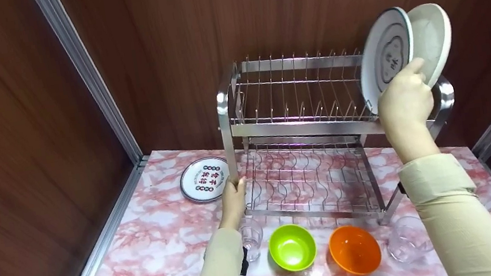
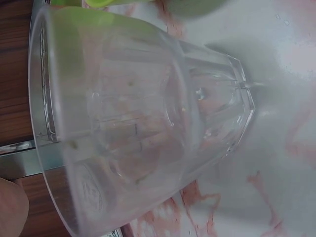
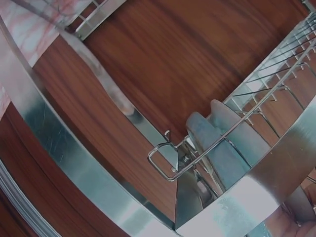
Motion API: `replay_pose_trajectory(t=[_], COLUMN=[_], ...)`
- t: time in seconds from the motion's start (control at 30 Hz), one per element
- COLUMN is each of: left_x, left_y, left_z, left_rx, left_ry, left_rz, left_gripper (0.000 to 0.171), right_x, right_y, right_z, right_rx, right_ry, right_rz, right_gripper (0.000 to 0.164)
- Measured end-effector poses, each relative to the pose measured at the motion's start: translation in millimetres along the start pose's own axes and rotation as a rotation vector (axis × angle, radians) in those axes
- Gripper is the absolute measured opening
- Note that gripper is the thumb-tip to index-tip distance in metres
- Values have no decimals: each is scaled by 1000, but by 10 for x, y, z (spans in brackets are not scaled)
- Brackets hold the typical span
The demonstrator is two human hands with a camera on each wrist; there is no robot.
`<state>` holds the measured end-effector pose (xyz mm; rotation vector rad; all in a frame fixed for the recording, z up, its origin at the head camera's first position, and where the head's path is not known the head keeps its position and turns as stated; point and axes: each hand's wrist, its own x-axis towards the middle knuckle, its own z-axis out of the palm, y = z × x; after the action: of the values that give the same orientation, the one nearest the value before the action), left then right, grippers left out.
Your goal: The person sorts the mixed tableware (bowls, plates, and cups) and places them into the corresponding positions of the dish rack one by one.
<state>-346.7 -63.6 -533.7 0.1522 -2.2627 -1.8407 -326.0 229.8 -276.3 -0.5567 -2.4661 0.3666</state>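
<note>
The dish rack (image 1: 302, 128) stood between my hands, the left hand (image 1: 233, 203) wrapped round its left front post. At its right end leaned the patterned plate (image 1: 384, 58) and pale plate (image 1: 434, 32); the right hand (image 1: 405, 97) gripped one rim, I couldn't tell which. Left of my left hand lay a smaller plate (image 1: 203, 181); to its right, nearer me, sat orange (image 1: 355, 250) and green bowls (image 1: 292, 248). A clear cup (image 2: 128, 113) stood just beside that wrist.

I see a dark-printed white plate (image 1: 374, 58) and a cream plate (image 1: 431, 30) upper right, a lime-green bowl (image 1: 292, 248) and orange bowl (image 1: 355, 250) lower centre, and a pink-and-white marbled tabletop (image 1: 148, 269).
</note>
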Motion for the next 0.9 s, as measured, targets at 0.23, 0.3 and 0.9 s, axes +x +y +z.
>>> replay_pose_trajectory(t=[0.23, 0.3, 0.9], left_x=[7, 2, -12], left_y=[13, 19, 6], left_z=[10, 10, 2], left_rx=[-8, -18, -20], left_ry=[-4, -9, -1], left_rz=[-6, -10, -14], left_gripper=[20, 20, 19], right_x=[25, 33, -60], right_y=[2, 5, 49], right_z=[-44, -45, 16], right_rx=[2, -2, 57], right_ry=[-5, -14, -1], right_rz=[26, 28, 15], right_gripper=[53, 53, 56])
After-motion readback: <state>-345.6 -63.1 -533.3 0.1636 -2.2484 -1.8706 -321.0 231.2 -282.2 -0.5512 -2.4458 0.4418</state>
